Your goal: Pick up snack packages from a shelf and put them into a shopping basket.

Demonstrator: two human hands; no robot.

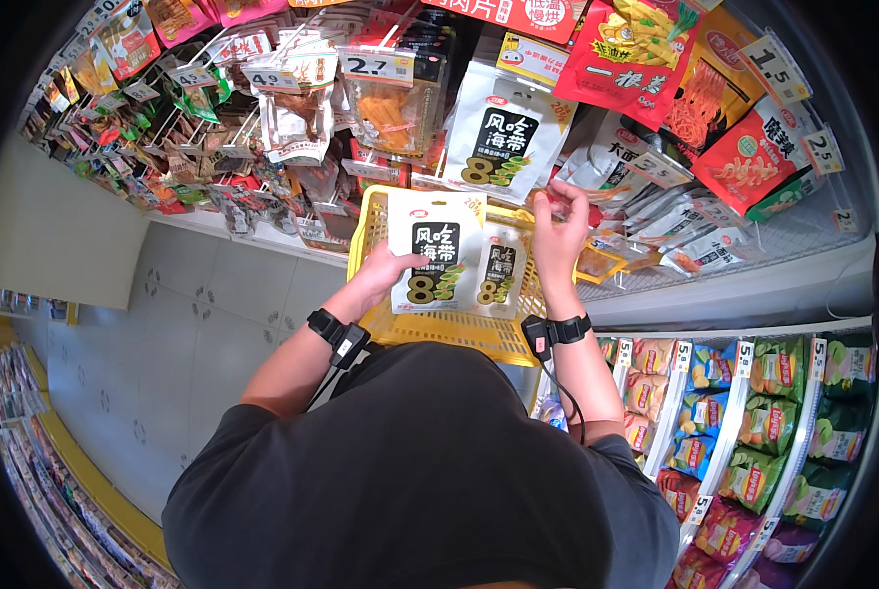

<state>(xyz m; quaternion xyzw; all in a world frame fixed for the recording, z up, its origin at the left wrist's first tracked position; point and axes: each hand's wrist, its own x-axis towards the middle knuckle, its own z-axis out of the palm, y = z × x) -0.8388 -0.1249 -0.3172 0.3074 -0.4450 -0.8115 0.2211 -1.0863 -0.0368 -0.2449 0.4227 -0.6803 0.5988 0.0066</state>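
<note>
My left hand (385, 274) grips a white snack packet (447, 221) at its left edge, with the thumb laid across the front. This packet has a black panel, a picture of green food and a hang hole. Below it sits a yellow perforated plastic basket (372, 324), close to my body. A smaller packet of similar design (512, 250) lies in the basket, partly overlapped by the held one. My right hand (563, 239) is raised over the basket's right side, fingers curled and apart from the thumb. Nearest to it hangs a large white packet (509, 136) of matching design.
Hanging snack packets (391, 110) and price tags (778, 70) fill the rack ahead. Stacked chip bags (767, 423) stand on shelves at the right. Tiled floor (211, 331) shows at the left, with a yellow-edged shelf (101, 486) beyond it.
</note>
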